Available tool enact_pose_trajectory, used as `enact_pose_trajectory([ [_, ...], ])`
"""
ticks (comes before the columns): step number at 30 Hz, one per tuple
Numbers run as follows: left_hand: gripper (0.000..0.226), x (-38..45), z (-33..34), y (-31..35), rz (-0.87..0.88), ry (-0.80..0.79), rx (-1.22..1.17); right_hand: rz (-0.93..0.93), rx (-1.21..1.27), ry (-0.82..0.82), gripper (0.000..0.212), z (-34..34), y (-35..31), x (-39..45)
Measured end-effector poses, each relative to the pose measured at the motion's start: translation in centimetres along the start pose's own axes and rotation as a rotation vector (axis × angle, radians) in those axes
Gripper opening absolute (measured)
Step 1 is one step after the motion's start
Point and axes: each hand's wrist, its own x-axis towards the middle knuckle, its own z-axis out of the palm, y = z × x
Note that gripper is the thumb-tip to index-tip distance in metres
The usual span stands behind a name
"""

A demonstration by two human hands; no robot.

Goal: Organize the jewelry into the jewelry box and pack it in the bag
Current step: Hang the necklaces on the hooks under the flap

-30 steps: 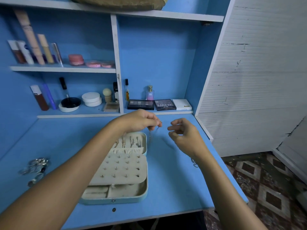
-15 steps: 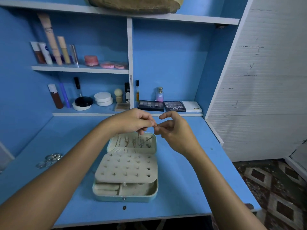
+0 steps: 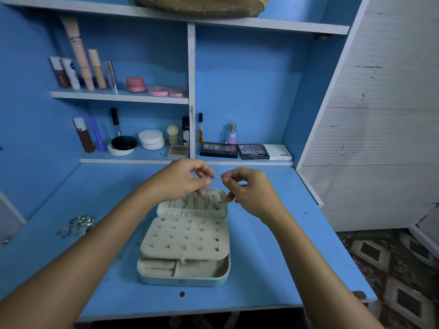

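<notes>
An open pale-green jewelry box (image 3: 183,280) lies on the blue desk, its cream stud panel folded out and several pieces hanging in its lid (image 3: 166,208). Above the lid my left hand (image 3: 183,180) and my right hand (image 3: 249,189) each pinch one end of a thin silver chain (image 3: 216,179) stretched between them. The chain's far end trails down by my right fingers. A brown woven bag (image 3: 202,7) sits on the top shelf, mostly cut off.
A heap of silver jewelry (image 3: 77,225) lies at the desk's left. Cosmetics, tubes and jars fill the shelves; eyeshadow palettes (image 3: 253,151) line the lower right shelf. A white slatted panel (image 3: 380,138) stands right of the desk, patterned floor below.
My right hand came in from apart to meet the left and took the chain's end. The hands have now drawn slightly apart, stretching the chain.
</notes>
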Motion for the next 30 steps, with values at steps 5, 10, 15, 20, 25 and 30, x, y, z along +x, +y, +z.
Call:
enact_pose_trajectory([
  [5, 0.011, 0.1, 0.8, -0.6, 0.054, 0.082, 0.110, 0.020, -0.040, 0.012, 0.011, 0.4, 0.2, 0.2],
  [10, 0.011, 1.3, 2.3, -2.1, 0.144, 0.172, 0.406, 0.109, -0.067, 0.075, 0.010, 1.3, 1.2, 1.1],
  [15, 0.025, 2.6, 3.5, -3.3, 0.154, 0.079, 0.652, 0.167, -0.135, 0.109, 0.010, 2.3, 2.5, 2.2],
  [20, 0.029, 3.7, 3.8, -3.0, 0.065, -0.030, 0.815, 0.193, -0.247, 0.146, 0.014, 3.0, 2.7, 3.3],
  [25, 0.028, 4.9, 4.5, -2.5, -0.071, -0.106, 0.909, 0.250, -0.398, 0.188, 0.012, 3.9, 2.8, 4.0],
  [30, 0.021, 5.8, 5.2, -1.6, -0.239, -0.083, 0.862, 0.268, -0.438, 0.183, 0.012, 4.3, 2.5, 4.2],
])
